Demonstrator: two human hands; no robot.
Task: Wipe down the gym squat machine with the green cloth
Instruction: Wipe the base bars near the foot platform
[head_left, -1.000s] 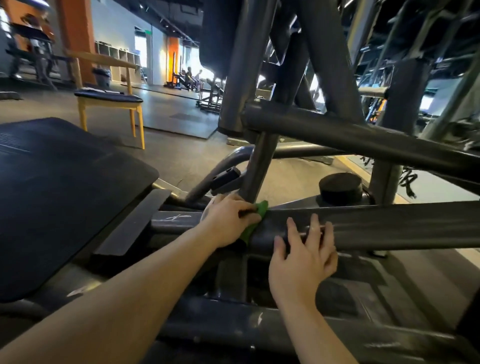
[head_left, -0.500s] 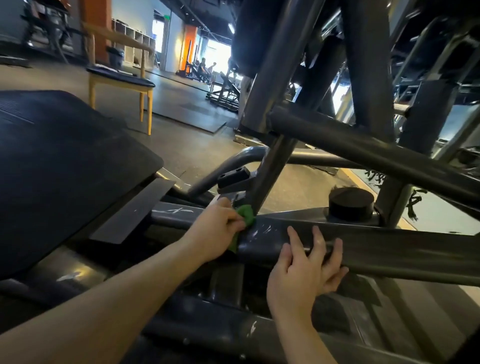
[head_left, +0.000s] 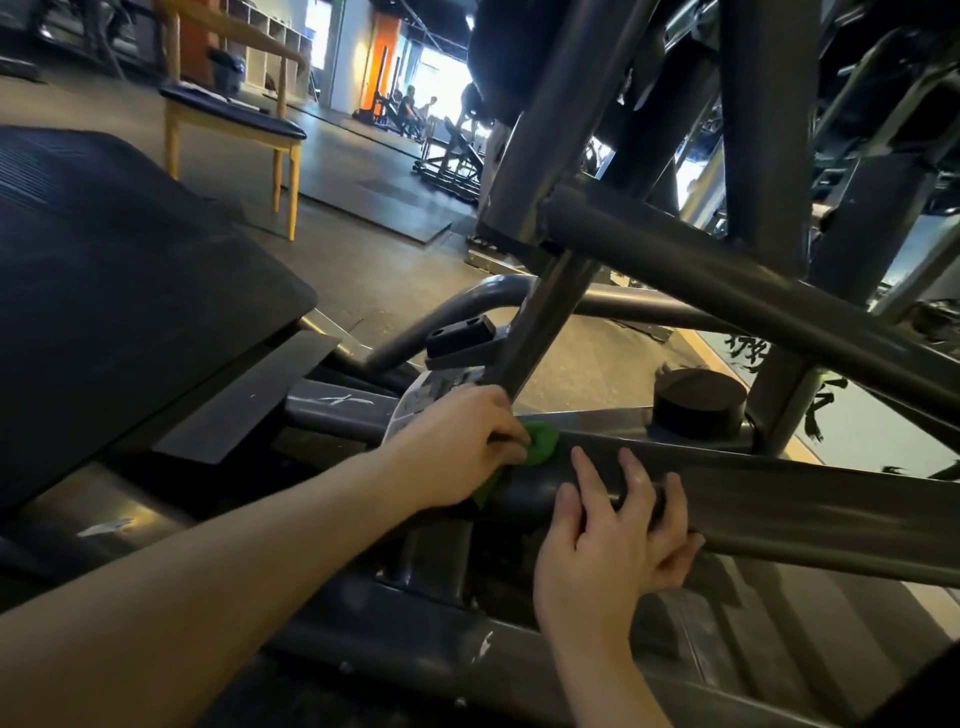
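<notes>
Now left hand (head_left: 457, 447) grips green cloth (head_left: 540, 441) — right hand (head_left: 613, 535) rests flat on bar (head_left: 810, 509).

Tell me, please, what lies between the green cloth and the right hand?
Only a bare stretch of the grey beam, in the head view; the left hand grips the green cloth, the right hand rests on the beam.

Two bare arms of one person, uncovered from hand up the forearm. The left hand (head_left: 457, 441) is at the near end of the grey bar (head_left: 805, 499). The right hand (head_left: 613, 545), slim-fingered, is just beside it.
</notes>
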